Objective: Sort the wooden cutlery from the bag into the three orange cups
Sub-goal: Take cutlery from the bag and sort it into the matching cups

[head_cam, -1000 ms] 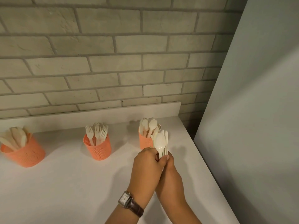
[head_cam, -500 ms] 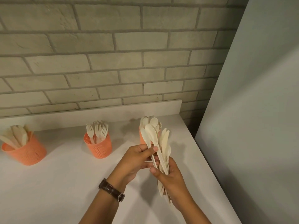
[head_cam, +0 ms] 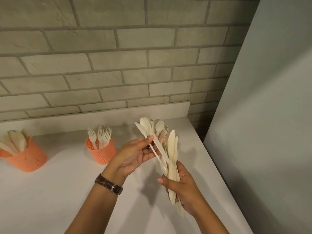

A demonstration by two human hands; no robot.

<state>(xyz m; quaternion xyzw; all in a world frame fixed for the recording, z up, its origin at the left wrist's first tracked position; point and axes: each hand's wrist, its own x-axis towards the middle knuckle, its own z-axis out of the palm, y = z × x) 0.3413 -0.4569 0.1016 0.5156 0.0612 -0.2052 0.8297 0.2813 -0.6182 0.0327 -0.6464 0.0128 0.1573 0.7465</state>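
My right hand (head_cam: 183, 186) grips a bundle of wooden cutlery (head_cam: 173, 149) by the handles, with knife blades pointing up. My left hand (head_cam: 135, 156), with a brown watch on the wrist, pinches a wooden spoon (head_cam: 146, 124) and a thin piece beside it, fanned out from the bundle to the left. Three orange mesh cups stand on the white counter (head_cam: 50, 191). The left cup (head_cam: 25, 157) holds knives and the middle cup (head_cam: 101, 152) holds forks. The right cup is almost hidden behind the bundle; only its spoons (head_cam: 159, 126) show. No bag is in view.
A grey brick wall (head_cam: 118, 65) with a low white backsplash runs behind the cups. A tall pale grey panel (head_cam: 270, 115) stands along the counter's right edge, close to my right hand.
Both hands were clasped together around the bundle in front of the right cup. They have since drawn apart: the left hand has pulled a spoon out to the left, and the right has sunk lower.
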